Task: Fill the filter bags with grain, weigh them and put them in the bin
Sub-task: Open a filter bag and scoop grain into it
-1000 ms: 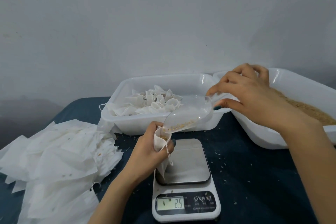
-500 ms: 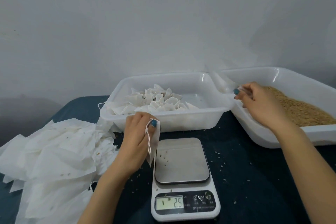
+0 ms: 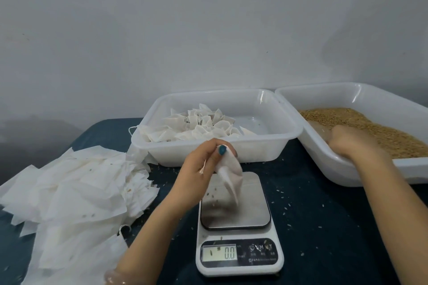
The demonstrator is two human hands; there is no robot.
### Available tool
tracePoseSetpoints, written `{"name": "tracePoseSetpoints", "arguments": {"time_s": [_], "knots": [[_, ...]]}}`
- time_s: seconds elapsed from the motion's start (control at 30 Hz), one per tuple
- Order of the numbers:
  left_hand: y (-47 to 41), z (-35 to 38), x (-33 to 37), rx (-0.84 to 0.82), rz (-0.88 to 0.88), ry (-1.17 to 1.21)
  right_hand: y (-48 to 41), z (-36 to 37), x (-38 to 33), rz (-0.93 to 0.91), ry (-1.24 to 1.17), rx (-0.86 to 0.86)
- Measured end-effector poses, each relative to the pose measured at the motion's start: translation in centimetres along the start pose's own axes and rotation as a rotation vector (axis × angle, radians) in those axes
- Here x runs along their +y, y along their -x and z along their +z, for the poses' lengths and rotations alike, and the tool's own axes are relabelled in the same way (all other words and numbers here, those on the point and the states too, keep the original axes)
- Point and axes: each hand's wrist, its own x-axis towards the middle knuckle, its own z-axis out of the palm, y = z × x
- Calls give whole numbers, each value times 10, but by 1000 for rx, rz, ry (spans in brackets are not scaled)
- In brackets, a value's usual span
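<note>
Bare grey wall behind, dark blue cloth over the table, and the whole station sits within arm's reach. Off to the person's right, the big white tray lies tilted, its grain heaped toward the working side, handy for scooping. Dead centre at the back is the bin, filled bags piled in its left half, close enough for a short drop from the weighing spot. On the left sprawls the loose heap of empty filter bags, the supply side. Front and centre, the scale, its display reading 0.0, so nothing seems to be bearing on it. Now the hands: the right hand is down in the tray with knuckles bent, a pale translucent smear just ahead of it, perhaps a scoop, but too blurred to say whether anything is gripped. The left hand pinches the top of one filter bag between thumb and fingers, and the bag dangles slack over the platform, likely waiting there so any spill lands close. Stray kernels already dot the cloth.
</note>
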Motion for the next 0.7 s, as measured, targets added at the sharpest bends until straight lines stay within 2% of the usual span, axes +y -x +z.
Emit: {"name": "tracePoseSetpoints", "arguments": {"time_s": [0.13,0.23,0.33,0.43,0.7], "knots": [[4,3,-10,-51,-69,-30,22,-3,-16,-124,-46,472],[11,-3,-24,-53,-168,-148,44,-1,-43,-353,-224,682],[17,-13,-30,34,-219,-185,65,14,-73,-526,-421,677],[19,-19,-31,88,-217,-190,77,42,-92,-538,-540,604],[22,-22,-38,121,-221,-509,89,84,-87,-622,-496,566]]}}
